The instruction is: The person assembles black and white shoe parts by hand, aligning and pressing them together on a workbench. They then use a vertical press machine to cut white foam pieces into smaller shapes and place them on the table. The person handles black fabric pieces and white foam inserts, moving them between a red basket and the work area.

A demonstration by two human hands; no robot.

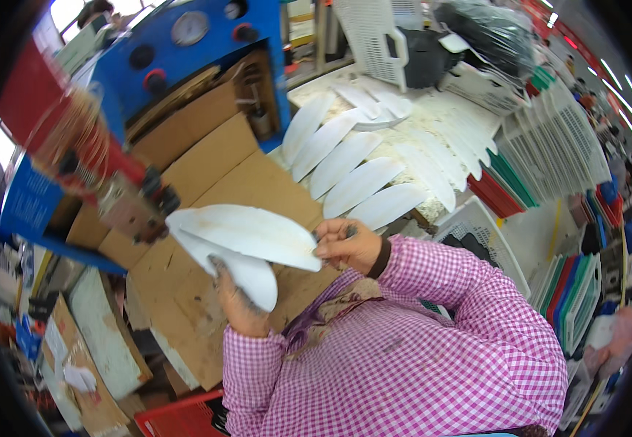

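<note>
Two white sole-shaped flat pieces are held in front of my chest, overlapping at their left tips. My left hand [237, 302] grips the lower white piece [246, 277] from below. My right hand [351, 245] pinches the right end of the upper white piece [246, 231]. Both pieces hover over a brown cardboard-covered work surface [206, 178], close to a metal part of the blue machine [137, 211]. My sleeves are pink-and-white checked.
A blue machine with gauges and red knobs [185, 51] stands behind the cardboard. Several more white sole-shaped pieces [363, 182] lie fanned on a speckled table. White plastic baskets [549, 138], coloured trays [571, 284] and a red crate [181, 419] stand around.
</note>
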